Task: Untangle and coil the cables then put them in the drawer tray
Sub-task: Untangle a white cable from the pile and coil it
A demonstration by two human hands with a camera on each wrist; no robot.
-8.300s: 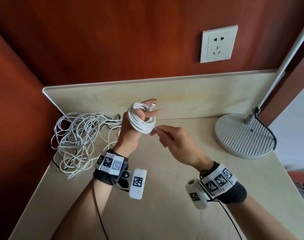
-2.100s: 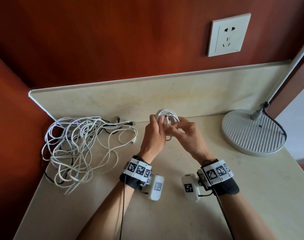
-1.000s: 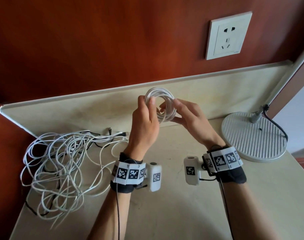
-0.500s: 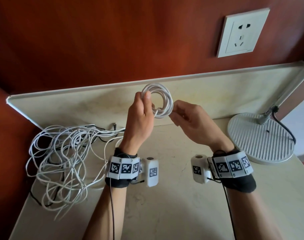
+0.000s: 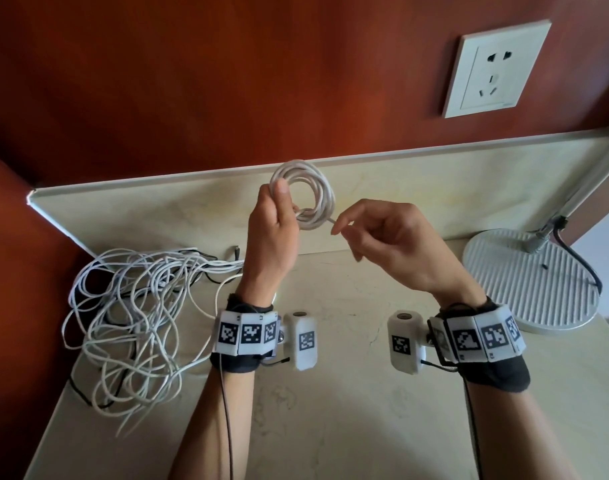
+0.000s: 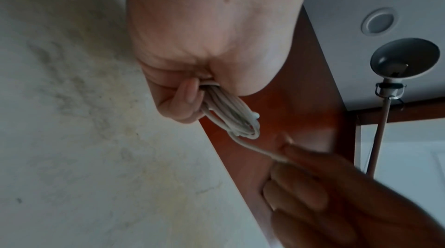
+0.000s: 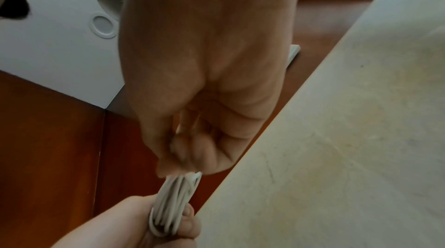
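Tangled pile of white cables point(image 5: 136, 327) on the table point(image 5: 331, 410), far left: untouched, the bulk of the job remains. My left hand point(image 5: 272, 237) grips one finished coil point(image 5: 306, 195), raised above the table. My right hand point(image 5: 389, 244) pinches its loose tail point(image 6: 255, 147); I'd judge it needs tucking. No drawer tray in view. Beige stone top, red-brown walls, wall socket point(image 5: 497, 67), lamp base point(image 5: 528, 278) far right.

Overhead head view; close upward wrist views
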